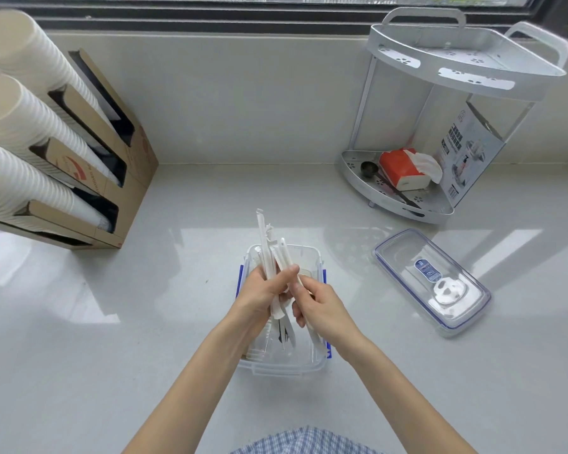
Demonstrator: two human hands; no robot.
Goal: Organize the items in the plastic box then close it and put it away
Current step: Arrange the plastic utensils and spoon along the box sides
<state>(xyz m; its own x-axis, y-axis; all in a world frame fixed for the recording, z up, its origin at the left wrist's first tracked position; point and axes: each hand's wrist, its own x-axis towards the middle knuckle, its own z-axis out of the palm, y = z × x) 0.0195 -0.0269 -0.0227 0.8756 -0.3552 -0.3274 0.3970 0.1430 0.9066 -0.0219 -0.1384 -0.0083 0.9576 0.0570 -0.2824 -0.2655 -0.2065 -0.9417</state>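
A clear plastic box (pixel 309 253) with blue side clips stands open on the counter in front of me. My left hand (pixel 259 296) grips a bundle of white paper-wrapped straws (pixel 269 247) upright above the box. My right hand (pixel 322 309) pinches one or more of these wrapped sticks from the right side of the bundle. More wrapped items lie inside the box under my hands, partly hidden. The box's clear lid (pixel 433 283) with blue seal lies flat on the counter to the right.
A cardboard holder (pixel 112 178) with stacks of white paper cups (pixel 23 132) stands at the left. A white two-tier corner rack (pixel 440 132) at the back right holds a red tissue pack (pixel 404 168), a black scoop and a printed box. A window runs along the back.
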